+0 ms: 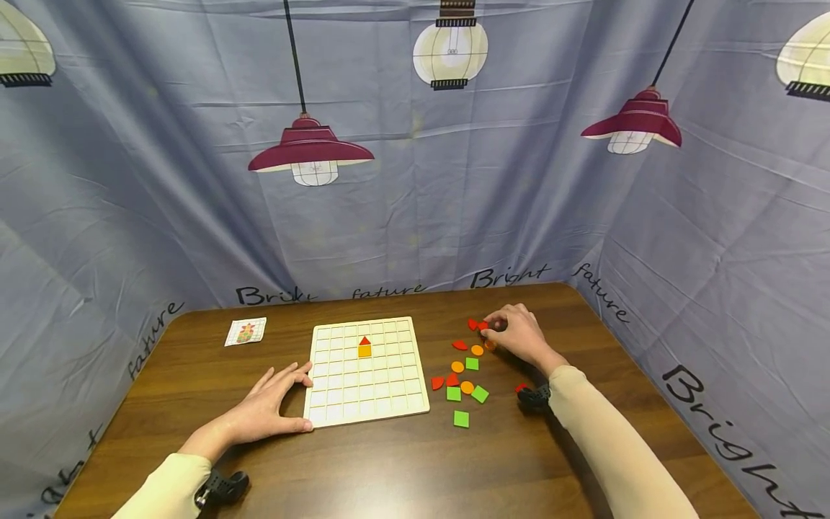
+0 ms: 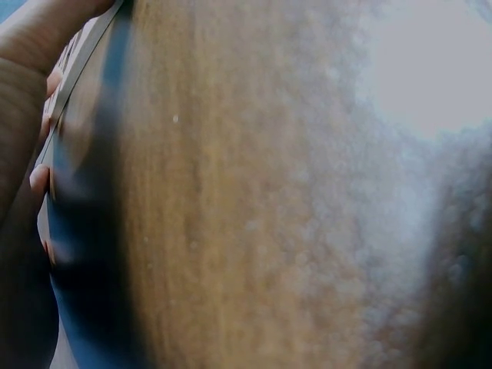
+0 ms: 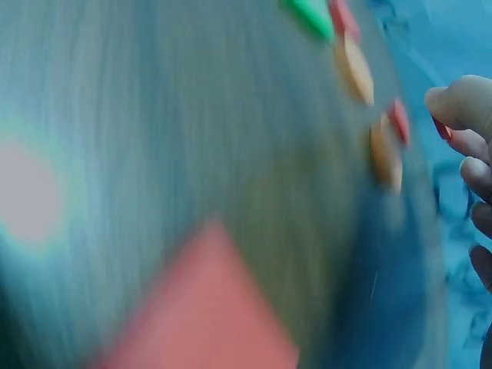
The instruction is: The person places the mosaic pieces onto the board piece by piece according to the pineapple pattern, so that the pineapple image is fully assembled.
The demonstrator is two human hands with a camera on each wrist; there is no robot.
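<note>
My left hand (image 1: 262, 409) rests at the left edge of the white gridded board (image 1: 337, 404), thumb at its near corner and fingertips along its side. On that board lie a red triangle (image 1: 365, 340) and, just below it, an orange square (image 1: 364, 351). At the far right, my right hand (image 1: 519, 333) pinches a small red piece (image 3: 440, 129) between thumb and forefinger; its exact shape is mostly hidden. Close by that hand are another red piece (image 1: 472, 324) and an orange disc (image 1: 477, 350).
Between board and right arm lie loose green squares (image 1: 461, 419), orange discs (image 1: 467, 388) and red pieces (image 1: 437, 383). One red piece (image 1: 521, 388) sits by the right wrist. A printed pattern card (image 1: 246, 331) lies at the back left. Curtain (image 1: 402, 238) hangs behind the table.
</note>
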